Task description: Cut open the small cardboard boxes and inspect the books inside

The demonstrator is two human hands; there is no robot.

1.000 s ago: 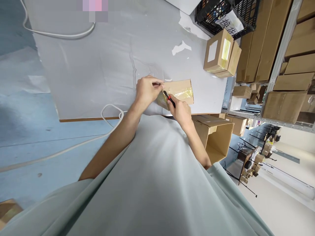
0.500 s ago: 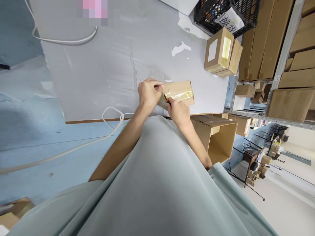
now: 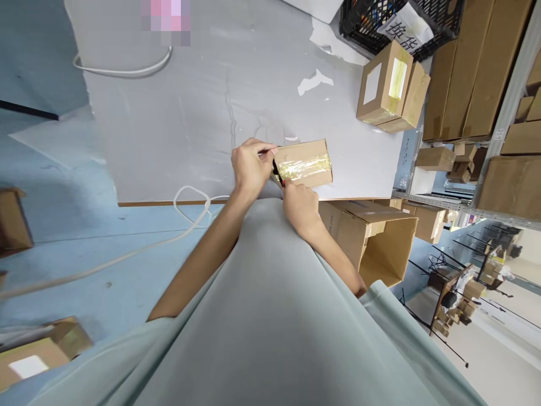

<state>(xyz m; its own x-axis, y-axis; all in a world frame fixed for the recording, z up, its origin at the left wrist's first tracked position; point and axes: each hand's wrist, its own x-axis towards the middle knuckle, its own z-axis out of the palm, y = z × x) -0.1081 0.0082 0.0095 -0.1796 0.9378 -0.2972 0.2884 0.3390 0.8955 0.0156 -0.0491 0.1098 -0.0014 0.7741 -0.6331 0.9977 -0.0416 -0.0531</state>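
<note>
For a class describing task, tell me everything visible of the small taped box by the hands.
The small box looks like tan cardboard, with glossy yellowish tape along its upper face. It lies on the grey table, near the front edge. The left grip pinches at its left end; the right grip holds a black and red tool there. Whether that end is open is unclear.

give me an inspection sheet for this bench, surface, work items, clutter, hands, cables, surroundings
Surface: grey table, ragged white patches; scraps or tears, unclear.
Work items: small taped box by the near edge; black-and-red tool at its left end.
Clutter: two boxes beside a black crate.
Hands: left hand pinches the small box's left end; right hand grips the tool.
Cables: white cable on the table; more trails across the floor.
Surroundings: open carton at right, loaded shelf beyond.
</note>
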